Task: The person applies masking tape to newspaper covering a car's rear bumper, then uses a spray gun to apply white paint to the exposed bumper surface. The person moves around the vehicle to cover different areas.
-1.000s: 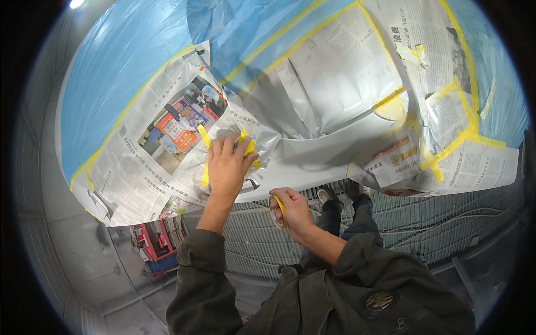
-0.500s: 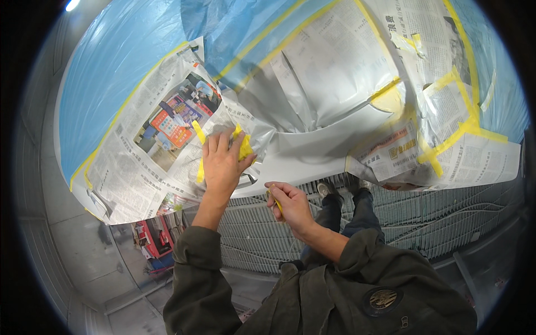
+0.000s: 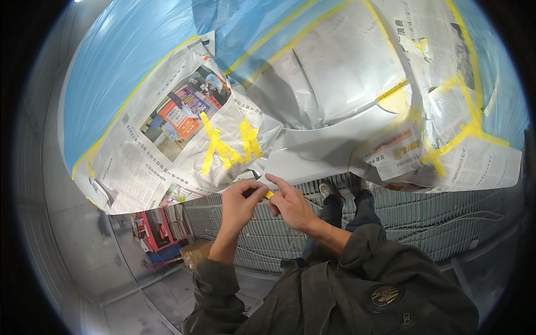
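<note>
My left hand (image 3: 239,205) pinches yellow tape (image 3: 269,195) between thumb and fingers, just below the edge of the covered vehicle body. My right hand (image 3: 291,206) is beside it, gripping the tape roll, which is mostly hidden by the fingers; its index finger points upward. Above my left hand, a newspaper sheet (image 3: 128,167) with a colour photo lies over the body, with several crossed yellow tape strips (image 3: 215,148) stuck on it. To their right is a bare pale silver panel (image 3: 304,152) with a recessed, paper-covered area (image 3: 352,67) above.
Blue plastic film (image 3: 111,78) covers the upper body. More taped newspaper (image 3: 477,167) hangs at the right. Below are a floor grating (image 3: 424,223) with hoses, a red shelf (image 3: 159,231) of papers, a cardboard box (image 3: 195,251), and another person's legs (image 3: 363,212) beside the grating's far edge.
My left hand has left the tape strips on the newspaper and moved down and right to the roll in my right hand. The crossed strips are now uncovered.
</note>
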The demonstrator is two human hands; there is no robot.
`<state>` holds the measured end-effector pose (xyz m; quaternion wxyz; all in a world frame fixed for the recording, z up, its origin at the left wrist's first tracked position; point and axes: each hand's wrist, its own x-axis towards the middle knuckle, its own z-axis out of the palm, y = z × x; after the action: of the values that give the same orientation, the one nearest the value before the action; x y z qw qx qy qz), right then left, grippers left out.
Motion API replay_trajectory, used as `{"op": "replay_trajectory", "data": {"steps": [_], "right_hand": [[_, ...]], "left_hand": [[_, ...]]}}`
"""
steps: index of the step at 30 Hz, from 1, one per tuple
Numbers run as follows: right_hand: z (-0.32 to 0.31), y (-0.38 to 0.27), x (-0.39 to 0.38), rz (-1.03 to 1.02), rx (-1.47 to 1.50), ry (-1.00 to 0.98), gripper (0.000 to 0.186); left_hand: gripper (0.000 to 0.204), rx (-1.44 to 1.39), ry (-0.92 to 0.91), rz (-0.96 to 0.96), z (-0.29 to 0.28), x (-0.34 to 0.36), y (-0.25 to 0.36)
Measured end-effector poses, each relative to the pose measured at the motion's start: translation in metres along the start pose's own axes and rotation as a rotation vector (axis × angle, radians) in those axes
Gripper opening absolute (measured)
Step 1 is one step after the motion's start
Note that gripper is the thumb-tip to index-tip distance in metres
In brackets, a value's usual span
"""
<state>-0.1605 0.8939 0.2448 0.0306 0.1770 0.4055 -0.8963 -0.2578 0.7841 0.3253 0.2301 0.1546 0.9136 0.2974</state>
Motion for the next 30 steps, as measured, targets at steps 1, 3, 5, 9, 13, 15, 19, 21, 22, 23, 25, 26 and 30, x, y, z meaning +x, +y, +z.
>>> {"op": "replay_trajectory", "data": {"steps": [1, 3, 5, 9, 13, 15, 19, 21, 22, 23, 25, 26, 30], "right_hand": [[0.0, 0.001, 0.004, 0.035, 0.064, -0.022, 0.043], [-0.002, 0.006, 0.018, 0.085, 0.087, -0.02, 0.034], [-0.004, 0.004, 0.034, 0.129, 0.147, 0.007, 0.03], [0.004, -0.014, 0.059, 0.183, 0.305, 0.154, 0.022], [0.009, -0.009, 0.074, 0.233, 0.364, 0.266, 0.021], [0.011, -0.006, 0.079, 0.305, 0.435, 0.307, 0.021], [0.018, 0.0, 0.082, 0.45, 0.646, 0.43, 0.022], [0.023, 0.042, 0.074, 0.502, 0.732, 0.534, 0.023], [0.031, 0.048, 0.066, 0.52, 0.727, 0.469, 0.022], [0.034, 0.057, 0.051, 0.546, 0.725, 0.428, 0.022], [0.032, 0.061, 0.032, 0.575, 0.683, 0.34, 0.022], [0.027, 0.044, 0.029, 0.556, 0.638, 0.289, 0.022], [0.014, 0.022, 0.019, 0.509, 0.532, 0.248, 0.023]], "left_hand": [[0.011, 0.042, 0.029, -0.002, -0.002, 0.007, -0.001], [0.009, 0.275, 0.149, 0.23, -0.006, 0.021, 0.014], [0.008, 0.403, 0.253, 0.433, -0.005, 0.042, 0.016], [0.008, 0.615, 0.329, 0.677, 0.0, 0.082, 0.02], [0.01, 0.678, 0.332, 0.718, 0.004, 0.095, 0.014], [0.012, 0.687, 0.337, 0.735, 0.004, 0.098, 0.011], [0.017, 0.708, 0.35, 0.742, 0.005, 0.096, 0.018], [0.017, 0.723, 0.355, 0.743, 0.008, 0.097, 0.019], [0.016, 0.746, 0.371, 0.739, 0.003, 0.096, 0.013], [0.016, 0.755, 0.365, 0.731, 0.004, 0.093, 0.009], [0.015, 0.781, 0.403, 0.714, 0.007, 0.092, 0.005], [0.015, 0.791, 0.436, 0.717, 0.009, 0.096, 0.007], [0.019, 0.795, 0.428, 0.664, 0.014, 0.099, 0.008]]}}
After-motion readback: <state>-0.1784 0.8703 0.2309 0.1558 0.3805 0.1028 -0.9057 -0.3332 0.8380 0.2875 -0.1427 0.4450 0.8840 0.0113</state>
